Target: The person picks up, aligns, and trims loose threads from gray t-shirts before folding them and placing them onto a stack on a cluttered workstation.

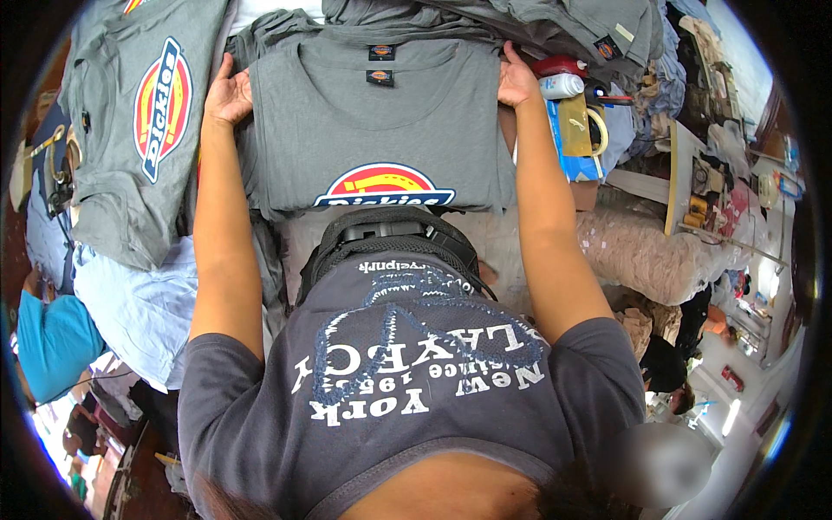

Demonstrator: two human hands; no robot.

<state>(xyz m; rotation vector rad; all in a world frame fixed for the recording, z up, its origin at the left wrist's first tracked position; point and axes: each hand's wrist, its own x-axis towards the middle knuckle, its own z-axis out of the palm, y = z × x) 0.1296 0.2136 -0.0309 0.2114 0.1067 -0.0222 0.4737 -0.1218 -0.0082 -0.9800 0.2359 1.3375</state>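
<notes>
A folded grey T-shirt (364, 130) with a scooped neck and a red, yellow and blue chest print lies spread in front of me. Two small dark neck labels show near its top. At its left edge is my left hand (230, 94), thumb pointing up and fingers tucked against the cloth, partly hidden. My right hand (517, 82) holds the opposite edge the same way, thumb up, fingertips out of sight. Both arms reach forward on either side of the shirt.
More grey printed shirts (113, 121) are piled at the left, above light blue cloth (134, 299). Grey garments (563, 30) lie at the back. Beside my right hand are a white bottle (562, 86) and a tape roll (598, 132). A plastic-wrapped bundle (654, 256) lies at the right.
</notes>
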